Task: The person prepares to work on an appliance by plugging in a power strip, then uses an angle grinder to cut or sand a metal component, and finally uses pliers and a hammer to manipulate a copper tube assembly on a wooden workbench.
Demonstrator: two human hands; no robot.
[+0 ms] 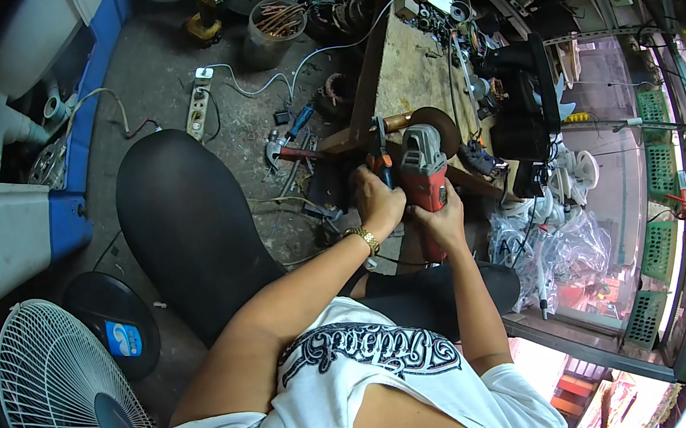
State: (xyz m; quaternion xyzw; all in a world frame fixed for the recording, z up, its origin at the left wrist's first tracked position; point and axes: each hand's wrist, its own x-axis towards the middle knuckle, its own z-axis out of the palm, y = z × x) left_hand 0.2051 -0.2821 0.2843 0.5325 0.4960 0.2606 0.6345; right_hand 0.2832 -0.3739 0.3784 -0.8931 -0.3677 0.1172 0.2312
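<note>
My right hand [445, 219] is closed round the body of a red and grey angle grinder [425, 175], whose dark round disc [438, 125] points away from me. Just left of it, my left hand [380, 202] grips pliers [385, 162] with orange and black handles. The jaws stand upright beside a short copper-coloured tube [397, 121] near the disc. I cannot tell whether disc and tube touch. Both sit at the near corner of a worn wooden bench [406, 67]. On the left wrist is a gold-coloured watch [367, 242].
A hammer [290, 152] and a blue-handled screwdriver [302, 121] lie on the floor, near a power strip [199, 107]. Beyond stand a bucket of copper pieces [276, 32] and a yellow drill [204, 11]. A fan [68, 397] is at lower left; plastic bags [552, 251] lie right.
</note>
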